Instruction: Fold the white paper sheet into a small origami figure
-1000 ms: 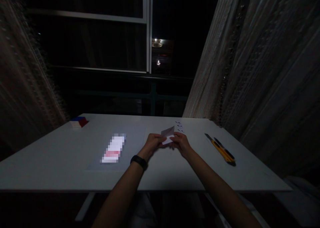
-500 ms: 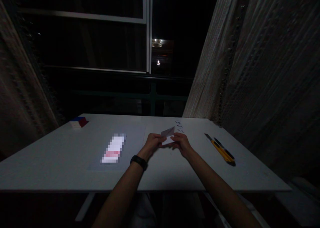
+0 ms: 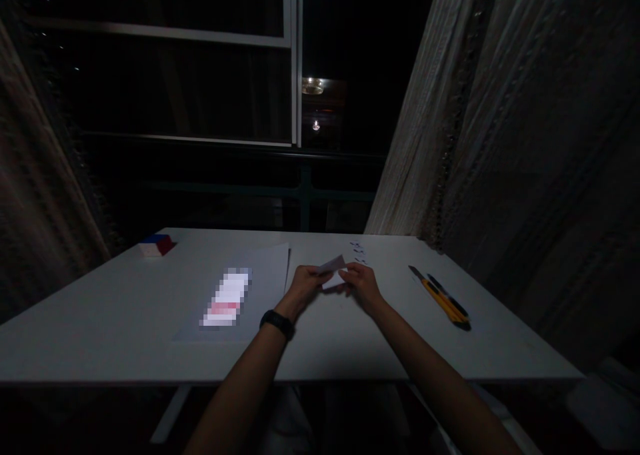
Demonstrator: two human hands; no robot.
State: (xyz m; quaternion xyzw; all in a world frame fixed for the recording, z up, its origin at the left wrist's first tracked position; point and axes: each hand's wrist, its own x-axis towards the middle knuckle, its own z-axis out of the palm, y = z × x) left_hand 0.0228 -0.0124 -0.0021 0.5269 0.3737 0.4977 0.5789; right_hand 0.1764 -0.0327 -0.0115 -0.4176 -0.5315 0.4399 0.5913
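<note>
White paper (image 3: pixel 331 282) could crease askew if the left hand (image 3: pixel 305 284) tugs harder than the right hand (image 3: pixel 363 285), and dim light might hide the drift. A loosened pinch could let its raised flap (image 3: pixel 335 264) spring open. Well to the paper's right lies the cutter (image 3: pixel 445 302), blade (image 3: pixel 416 272) seemingly out, which might nick whoever strays near. Each grip is closed on one side of the paper, left hand at its left edge, right hand at its right, so it lies folded between the two, above the tabletop (image 3: pixel 345 348); contact below cannot be told
</note>
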